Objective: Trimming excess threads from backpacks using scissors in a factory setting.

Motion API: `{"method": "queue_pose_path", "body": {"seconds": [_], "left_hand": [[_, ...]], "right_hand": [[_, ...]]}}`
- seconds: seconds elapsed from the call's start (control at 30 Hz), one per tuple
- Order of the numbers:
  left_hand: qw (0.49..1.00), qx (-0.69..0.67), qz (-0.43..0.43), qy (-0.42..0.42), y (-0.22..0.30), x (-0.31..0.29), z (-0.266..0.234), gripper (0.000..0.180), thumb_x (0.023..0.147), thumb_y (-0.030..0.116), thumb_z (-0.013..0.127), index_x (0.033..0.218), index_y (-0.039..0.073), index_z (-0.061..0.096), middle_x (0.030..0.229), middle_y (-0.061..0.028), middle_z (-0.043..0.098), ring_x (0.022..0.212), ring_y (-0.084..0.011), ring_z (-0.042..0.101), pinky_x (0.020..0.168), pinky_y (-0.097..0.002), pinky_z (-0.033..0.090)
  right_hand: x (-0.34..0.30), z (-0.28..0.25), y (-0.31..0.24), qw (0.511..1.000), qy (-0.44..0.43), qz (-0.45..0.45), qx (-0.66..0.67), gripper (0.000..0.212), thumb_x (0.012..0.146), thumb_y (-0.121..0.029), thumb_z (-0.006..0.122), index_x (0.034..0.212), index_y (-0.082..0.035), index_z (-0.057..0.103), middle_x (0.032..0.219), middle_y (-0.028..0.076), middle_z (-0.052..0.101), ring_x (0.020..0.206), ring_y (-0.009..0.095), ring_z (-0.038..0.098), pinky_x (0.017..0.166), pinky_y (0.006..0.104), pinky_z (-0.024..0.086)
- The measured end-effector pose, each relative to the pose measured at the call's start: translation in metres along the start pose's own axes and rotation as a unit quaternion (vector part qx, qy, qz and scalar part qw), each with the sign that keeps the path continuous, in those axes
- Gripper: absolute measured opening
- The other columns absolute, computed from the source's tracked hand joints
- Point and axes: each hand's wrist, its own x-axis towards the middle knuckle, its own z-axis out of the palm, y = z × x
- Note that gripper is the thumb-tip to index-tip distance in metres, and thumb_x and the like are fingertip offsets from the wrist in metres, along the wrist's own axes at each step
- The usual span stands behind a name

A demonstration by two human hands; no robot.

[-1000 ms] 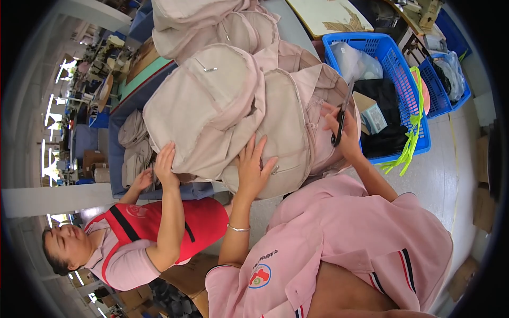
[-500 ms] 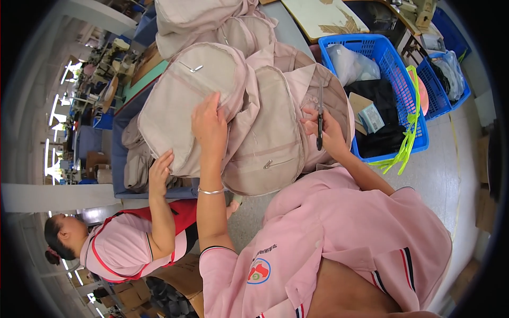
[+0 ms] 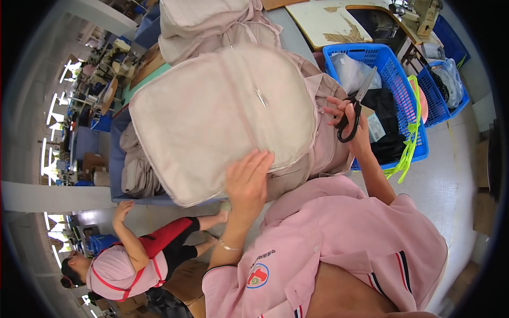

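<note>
A beige backpack (image 3: 212, 116) lies on its pile before the person, just beside the blue plastic basket (image 3: 392, 69). It looks light, soft and floppy, unlikely to slip or break; its piped edge seems a firmer hold than the loose panel. The left hand (image 3: 246, 183) rests fingers straight over the near edge, thumb hidden, so pinching cannot be told; the right hand (image 3: 361, 133) grips scissors (image 3: 363, 89).

A beige bag (image 3: 201, 127) now spreads across its neighbor (image 3: 290, 176), which lay exposed beside it moments earlier, as the left hand (image 3: 247, 180) shifts to the upper bag's near edge. The scissors (image 3: 357, 102) tilt rightward; a co-worker (image 3: 124, 270), hand off the bag, stands farther away.
</note>
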Motion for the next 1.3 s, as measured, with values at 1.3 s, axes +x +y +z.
{"method": "queue_pose_path", "body": {"seconds": [1.3], "left_hand": [[0.932, -0.321, -0.094, -0.142, -0.106, 0.122, -0.039, 0.016, 0.091, 0.005, 0.069, 0.106, 0.002, 0.069, 0.085, 0.0057, 0.060, 0.077, -0.0038, 0.052, 0.070, -0.0203, 0.040]], "right_hand": [[0.072, 0.092, -0.096, 0.611, -0.302, -0.326, -0.655, 0.061, 0.077, -0.052, 0.081, 0.102, -0.001, 0.061, 0.100, 0.012, 0.058, 0.090, 0.034, 0.063, 0.072, 0.0426, 0.051]]}}
